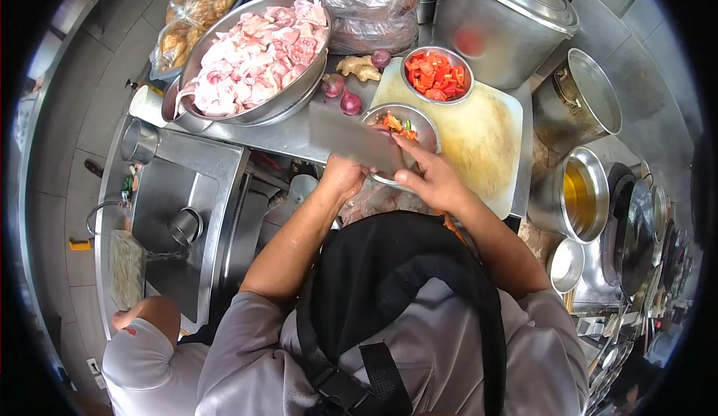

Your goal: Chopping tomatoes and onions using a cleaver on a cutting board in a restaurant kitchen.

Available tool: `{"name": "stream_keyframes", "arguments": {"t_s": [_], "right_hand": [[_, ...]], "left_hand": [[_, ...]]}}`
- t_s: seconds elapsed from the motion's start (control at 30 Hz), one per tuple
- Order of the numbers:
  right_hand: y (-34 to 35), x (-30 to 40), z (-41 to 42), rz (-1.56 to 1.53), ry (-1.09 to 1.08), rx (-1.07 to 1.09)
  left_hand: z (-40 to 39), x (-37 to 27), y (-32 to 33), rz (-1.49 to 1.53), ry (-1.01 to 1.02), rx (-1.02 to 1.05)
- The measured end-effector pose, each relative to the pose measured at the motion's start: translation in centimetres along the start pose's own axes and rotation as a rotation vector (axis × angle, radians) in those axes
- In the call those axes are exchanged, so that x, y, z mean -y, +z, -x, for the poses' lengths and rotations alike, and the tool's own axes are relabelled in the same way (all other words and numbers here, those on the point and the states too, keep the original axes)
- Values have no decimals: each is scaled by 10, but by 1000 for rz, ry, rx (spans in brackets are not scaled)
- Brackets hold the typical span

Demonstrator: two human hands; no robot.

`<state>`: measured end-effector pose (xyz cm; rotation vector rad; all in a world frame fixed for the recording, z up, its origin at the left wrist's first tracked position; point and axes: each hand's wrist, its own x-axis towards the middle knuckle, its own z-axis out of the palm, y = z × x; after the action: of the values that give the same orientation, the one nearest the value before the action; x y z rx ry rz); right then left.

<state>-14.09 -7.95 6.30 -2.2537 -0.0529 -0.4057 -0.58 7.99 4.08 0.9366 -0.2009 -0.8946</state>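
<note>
My left hand (346, 176) is closed around the handle end of a broad cleaver (350, 138), whose blade is blurred and tilted over a steel bowl (431, 132). With index finger and thumb apart, my right hand (432, 173) reaches across the bowl's near side, its index fingertip at the blade. A bit of purple onion shows by that fingertip. Inside the bowl are cut red and green chillies (405, 130), partly covered by the blade. The bowl stands on the left part of a worn white cutting board (488, 141). Behind it, another steel bowl (405, 79) holds chopped red peppers (436, 76).
Red onions (351, 103) and ginger (359, 68) lie left of the board. Further left stands a large bowl (193, 51) heaped with raw chicken pieces (252, 62). A sink (162, 191) is at left, near a co-worker's sleeve (140, 354). Pots (538, 191) line the right.
</note>
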Motion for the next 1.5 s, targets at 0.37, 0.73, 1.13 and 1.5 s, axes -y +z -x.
{"name": "stream_keyframes", "arguments": {"t_s": [0.37, 0.73, 1.13, 1.5], "right_hand": [[-16, 18, -4, -430, 376, 160], [-23, 8, -10, -636, 573, 221], [-19, -11, -24, -689, 728, 30], [-22, 29, -15, 36, 314, 188]], "left_hand": [[-2, 3, 0, -115, 70, -17], [1, -8, 9, -306, 79, -38], [1, -9, 14, -274, 176, 24], [-4, -3, 3, -494, 376, -12]]}}
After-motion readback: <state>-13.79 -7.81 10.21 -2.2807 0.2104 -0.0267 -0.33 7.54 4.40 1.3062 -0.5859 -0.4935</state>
